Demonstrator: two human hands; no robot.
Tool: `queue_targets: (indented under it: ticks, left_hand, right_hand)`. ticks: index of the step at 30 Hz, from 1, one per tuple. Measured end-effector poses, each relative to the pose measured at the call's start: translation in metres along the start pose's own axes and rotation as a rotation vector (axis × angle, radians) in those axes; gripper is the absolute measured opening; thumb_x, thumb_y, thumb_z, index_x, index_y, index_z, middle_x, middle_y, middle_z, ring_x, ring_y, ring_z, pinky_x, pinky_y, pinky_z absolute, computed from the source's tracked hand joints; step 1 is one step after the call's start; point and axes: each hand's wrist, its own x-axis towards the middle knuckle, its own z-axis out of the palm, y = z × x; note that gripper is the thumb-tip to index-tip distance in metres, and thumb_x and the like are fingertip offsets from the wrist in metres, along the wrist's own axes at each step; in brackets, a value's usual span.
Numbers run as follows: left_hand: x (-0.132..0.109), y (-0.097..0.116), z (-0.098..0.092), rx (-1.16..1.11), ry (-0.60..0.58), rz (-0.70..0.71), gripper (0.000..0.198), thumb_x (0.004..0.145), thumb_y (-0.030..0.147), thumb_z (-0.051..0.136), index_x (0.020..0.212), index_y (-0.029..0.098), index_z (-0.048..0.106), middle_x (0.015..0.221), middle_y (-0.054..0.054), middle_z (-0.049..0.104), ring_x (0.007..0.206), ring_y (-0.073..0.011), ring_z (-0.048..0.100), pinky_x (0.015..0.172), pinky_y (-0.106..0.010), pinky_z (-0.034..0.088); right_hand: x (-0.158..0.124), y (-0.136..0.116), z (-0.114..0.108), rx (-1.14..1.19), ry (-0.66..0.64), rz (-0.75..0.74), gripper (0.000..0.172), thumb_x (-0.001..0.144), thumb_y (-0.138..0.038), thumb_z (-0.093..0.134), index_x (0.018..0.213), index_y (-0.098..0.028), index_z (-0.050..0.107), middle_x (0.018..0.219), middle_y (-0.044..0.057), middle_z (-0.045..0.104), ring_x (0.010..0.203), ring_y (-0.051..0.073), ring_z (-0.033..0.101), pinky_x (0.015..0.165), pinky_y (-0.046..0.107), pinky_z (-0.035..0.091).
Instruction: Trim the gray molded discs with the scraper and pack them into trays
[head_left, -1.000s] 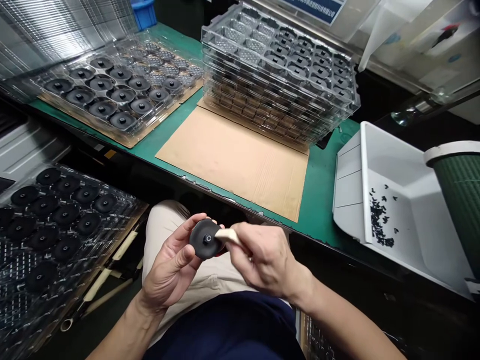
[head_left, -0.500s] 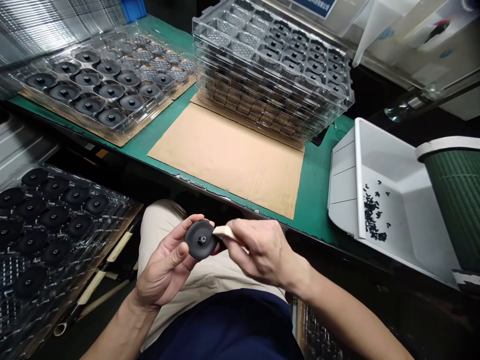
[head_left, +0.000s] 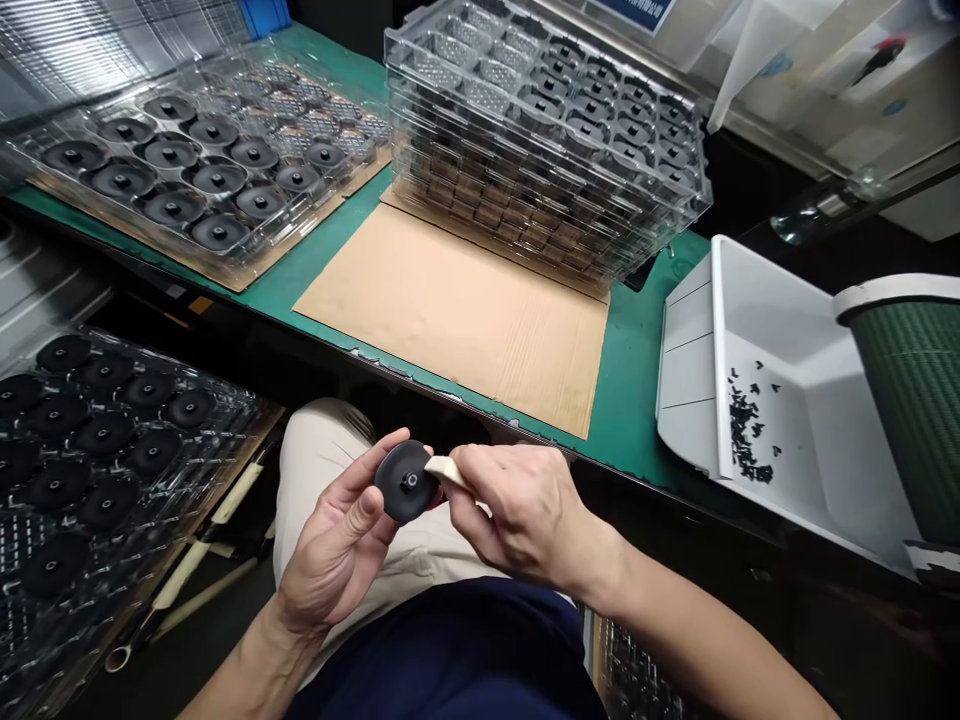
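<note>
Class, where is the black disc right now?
In the head view, the black disc lies in the left hand, below the bench edge, touching a pale strip held by the right hand.

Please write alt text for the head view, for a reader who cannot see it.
The left hand holds a round black disc with a central hub, and the right hand touches a pale strip to its edge. Beyond, a green bench carries stacked clear plastic trays and a cardboard sheet, beside a white bin with small black pieces.
</note>
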Motion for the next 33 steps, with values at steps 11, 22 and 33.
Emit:
queue_targets:
  ticks: [11, 22, 33]
  left_hand:
    - [0.001, 0.0, -0.005, 0.019, 0.004, -0.188, 0.043, 0.085, 0.045, 0.082, 0.121, 0.023, 0.079, 0.105, -0.01, 0.081, 0.092, -0.0175, 0.075, 0.083, -0.019, 0.06]
    - [0.005, -0.008, -0.006, -0.103, -0.175, -0.39, 0.034, 0.091, 0.047, 0.074, 0.096, 0.014, 0.083, 0.079, -0.009, 0.075, 0.066, -0.0192, 0.068, 0.053, -0.029, 0.062]
    - [0.009, -0.002, 0.002, -0.026, -0.035, 0.05, 0.059, 0.074, 0.019, 0.092, 0.128, 0.033, 0.074, 0.127, -0.003, 0.075, 0.122, -0.0197, 0.068, 0.1, -0.023, 0.056]
  right_hand:
    - [0.006, 0.0, -0.01, -0.05, -0.111, -0.112, 0.024, 0.107, -0.03, 0.043, 0.087, -0.019, 0.051, 0.073, -0.002, 0.051, 0.061, 0.013, 0.038, 0.062, 0.031, 0.025]
    - [0.02, 0.003, -0.021, -0.172, -0.271, -0.318, 0.013, 0.099, -0.021, 0.055, 0.112, -0.023, 0.057, 0.088, 0.001, 0.054, 0.069, 0.016, 0.04, 0.062, 0.033, 0.023]
    - [0.011, -0.011, -0.003, 0.12, -0.086, 0.033, 0.02, 0.101, -0.026, 0.048, 0.082, -0.02, 0.044, 0.063, -0.005, 0.046, 0.052, 0.009, 0.037, 0.054, 0.028, 0.023]
